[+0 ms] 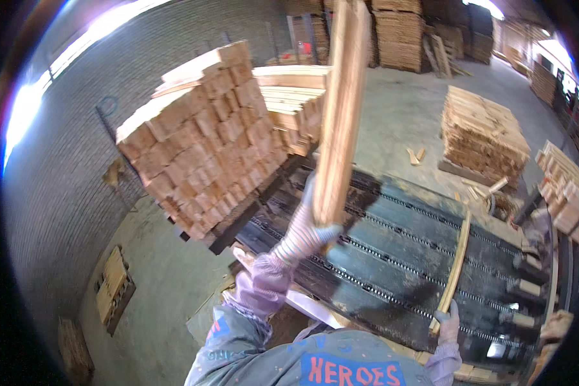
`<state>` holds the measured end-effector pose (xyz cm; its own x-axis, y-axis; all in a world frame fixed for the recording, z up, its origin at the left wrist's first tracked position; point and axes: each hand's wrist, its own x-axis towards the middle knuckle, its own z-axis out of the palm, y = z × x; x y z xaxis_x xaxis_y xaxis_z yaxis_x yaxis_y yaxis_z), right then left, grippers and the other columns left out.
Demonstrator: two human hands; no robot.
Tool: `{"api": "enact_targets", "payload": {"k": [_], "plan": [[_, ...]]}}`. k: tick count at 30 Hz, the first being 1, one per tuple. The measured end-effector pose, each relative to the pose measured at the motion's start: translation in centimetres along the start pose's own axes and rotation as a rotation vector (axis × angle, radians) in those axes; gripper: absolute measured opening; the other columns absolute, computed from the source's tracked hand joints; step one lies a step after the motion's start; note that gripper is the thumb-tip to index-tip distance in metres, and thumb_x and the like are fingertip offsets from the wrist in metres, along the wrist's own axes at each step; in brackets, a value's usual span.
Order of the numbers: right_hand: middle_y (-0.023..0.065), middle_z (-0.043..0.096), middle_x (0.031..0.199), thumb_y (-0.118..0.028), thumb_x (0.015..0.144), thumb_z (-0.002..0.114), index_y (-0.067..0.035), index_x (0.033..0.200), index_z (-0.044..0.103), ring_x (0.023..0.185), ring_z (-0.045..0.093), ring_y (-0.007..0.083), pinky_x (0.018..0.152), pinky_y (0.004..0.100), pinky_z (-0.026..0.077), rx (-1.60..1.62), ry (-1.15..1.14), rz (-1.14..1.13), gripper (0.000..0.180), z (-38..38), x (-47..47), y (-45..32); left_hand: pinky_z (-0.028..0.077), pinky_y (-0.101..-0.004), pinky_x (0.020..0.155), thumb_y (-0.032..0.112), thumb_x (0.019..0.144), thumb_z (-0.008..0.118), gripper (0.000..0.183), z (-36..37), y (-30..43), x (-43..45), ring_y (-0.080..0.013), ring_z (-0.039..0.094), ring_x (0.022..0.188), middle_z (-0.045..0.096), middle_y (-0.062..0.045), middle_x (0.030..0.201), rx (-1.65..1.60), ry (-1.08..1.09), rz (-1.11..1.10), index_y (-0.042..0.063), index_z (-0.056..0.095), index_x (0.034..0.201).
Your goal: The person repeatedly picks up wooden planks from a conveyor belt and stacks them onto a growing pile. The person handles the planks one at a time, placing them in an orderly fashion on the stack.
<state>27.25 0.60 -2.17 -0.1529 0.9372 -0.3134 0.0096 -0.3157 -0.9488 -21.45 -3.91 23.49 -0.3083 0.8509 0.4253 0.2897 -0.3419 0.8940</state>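
My left hand (313,231), in a striped knit glove, grips the near end of a bundle of long wooden boards (340,120). The boards point up and away from me, raised above a dark metal chain conveyor table (391,236). At the table's near right, my gloved right hand (448,318) is closed around the near end of a narrow wooden strip (456,270). That strip lies crosswise over the chains. How many boards the left hand holds cannot be made out clearly.
A tall stack of timber (212,140) rises at the conveyor's left end, with more boards (294,91) behind it. Across the floor sits a low lumber pile (482,135). Further boards (567,193) are stacked at the right. A brick wall (67,144) runs along the left.
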Motion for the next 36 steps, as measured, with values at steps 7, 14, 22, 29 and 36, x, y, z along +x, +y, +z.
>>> {"api": "enact_targets", "payload": {"k": [7, 14, 22, 29, 36], "plan": [[0.0105, 0.064, 0.101, -0.032, 0.085, 0.079, -0.005, 0.152, 0.041, 0.082, 0.069, 0.0201, 0.062, 0.0325, 0.064, 0.484, -0.177, -0.022, 0.082, 2.4, 2.0, -2.6, 0.069, -0.0397, 0.085, -0.007, 0.079, 0.074, 0.101, -13.5, 13.2, 13.0, -0.0350, 0.069, 0.108, 0.053, -0.021, 0.141, 0.545, 0.702, 0.366, 0.006, 0.021, 0.165], [0.0084, 0.061, 0.097, -0.037, 0.085, 0.081, -0.007, 0.155, 0.040, 0.077, 0.070, 0.0193, 0.054, 0.0306, 0.063, 0.498, -0.201, -0.130, 0.086, 4.1, 3.3, -7.8, 0.063, -0.0393, 0.082, 0.005, 0.076, 0.081, 0.075, -24.3, 17.9, 18.9, -0.0268, 0.070, 0.092, 0.065, -0.013, 0.112, -0.079, 1.019, 0.288, 0.000, 0.046, 0.142], [0.0126, 0.064, 0.102, -0.031, 0.089, 0.077, -0.008, 0.157, 0.037, 0.081, 0.073, 0.0218, 0.055, 0.0311, 0.067, 0.489, -0.311, -0.237, 0.082, 1.2, 5.0, -11.7, 0.052, -0.0495, 0.089, 0.035, 0.088, 0.074, 0.025, -31.5, 18.1, 24.4, -0.0256, 0.060, 0.094, 0.065, -0.008, 0.112, -0.631, 1.085, -0.058, 0.016, 0.065, 0.102], [0.0114, 0.063, 0.102, -0.035, 0.089, 0.077, -0.009, 0.158, 0.036, 0.067, 0.071, 0.0197, 0.047, 0.0316, 0.063, 0.505, -0.232, -0.281, 0.083, -1.0, 5.5, -12.4, 0.051, -0.0496, 0.096, 0.032, 0.088, 0.075, 0.034, -30.2, 20.9, 26.2, -0.0282, 0.061, 0.097, 0.068, -0.010, 0.115, -0.205, 1.047, -0.123, 0.013, 0.067, 0.115], [0.0113, 0.064, 0.107, -0.041, 0.089, 0.080, -0.004, 0.155, 0.041, 0.089, 0.072, 0.0192, 0.061, 0.0286, 0.066, 0.435, -0.251, -0.290, 0.084, -3.9, 5.9, -13.7, 0.058, -0.0507, 0.078, 0.031, 0.092, 0.068, 0.028, -21.5, 25.0, 20.8, -0.0271, 0.070, 0.086, 0.074, -0.008, 0.103, -0.334, 0.821, -0.189, 0.012, 0.066, 0.112]]}}
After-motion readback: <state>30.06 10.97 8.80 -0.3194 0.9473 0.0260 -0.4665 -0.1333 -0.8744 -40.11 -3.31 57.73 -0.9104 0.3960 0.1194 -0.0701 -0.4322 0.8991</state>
